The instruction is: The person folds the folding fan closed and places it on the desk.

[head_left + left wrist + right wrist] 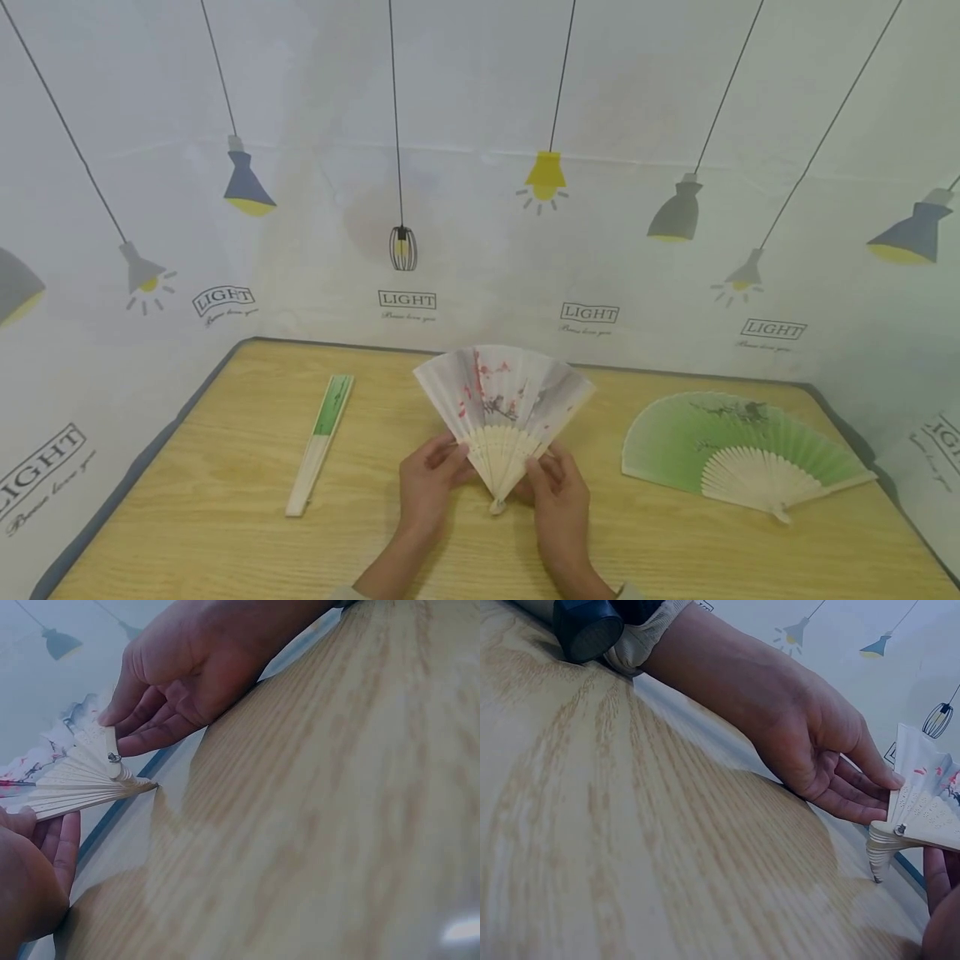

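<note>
White fan (pixel 504 398) is spread between left grip (pixel 429 485) and right grip (pixel 559 504), each pinching one edge.

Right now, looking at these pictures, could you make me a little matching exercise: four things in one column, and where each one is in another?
1. Folded fan
2. Yellow lamp
3. Blossom fan
4. Spread green fan

A. Held by the left hand and the right hand
B. On the table, right of both hands
C. On the table, left of both hands
D. Printed on the backdrop

Pairs: 1-C, 2-D, 3-A, 4-B.
</note>
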A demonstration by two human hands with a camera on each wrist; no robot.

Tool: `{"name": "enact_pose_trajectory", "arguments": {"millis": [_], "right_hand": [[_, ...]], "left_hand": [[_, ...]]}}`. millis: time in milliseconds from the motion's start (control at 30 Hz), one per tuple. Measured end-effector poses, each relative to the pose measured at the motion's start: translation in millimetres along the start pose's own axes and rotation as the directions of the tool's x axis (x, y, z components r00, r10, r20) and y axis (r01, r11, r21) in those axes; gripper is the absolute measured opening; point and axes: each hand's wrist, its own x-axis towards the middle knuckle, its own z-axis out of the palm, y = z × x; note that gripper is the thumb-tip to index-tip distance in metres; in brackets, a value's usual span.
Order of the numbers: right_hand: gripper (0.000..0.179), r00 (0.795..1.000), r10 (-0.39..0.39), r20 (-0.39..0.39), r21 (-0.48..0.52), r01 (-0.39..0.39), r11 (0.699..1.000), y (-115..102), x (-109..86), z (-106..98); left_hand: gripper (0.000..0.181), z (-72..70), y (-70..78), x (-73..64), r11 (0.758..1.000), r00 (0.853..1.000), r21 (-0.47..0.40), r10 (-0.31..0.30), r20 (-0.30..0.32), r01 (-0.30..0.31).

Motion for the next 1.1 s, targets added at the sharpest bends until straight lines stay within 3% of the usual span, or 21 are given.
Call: {"name": "enact_pose_trajectory", "arguments": {"millis": [1100], "right_hand": [[0.044, 0.999, -0.026, 0.048, -0.037, 0.028, 0.999, 0.6, -1.0, 0.3]], "left_hand": [[0.030, -2.5, -0.9, 0.0, 0.999, 0.999, 0.033, 0.003, 0.048, -0.004]]}}
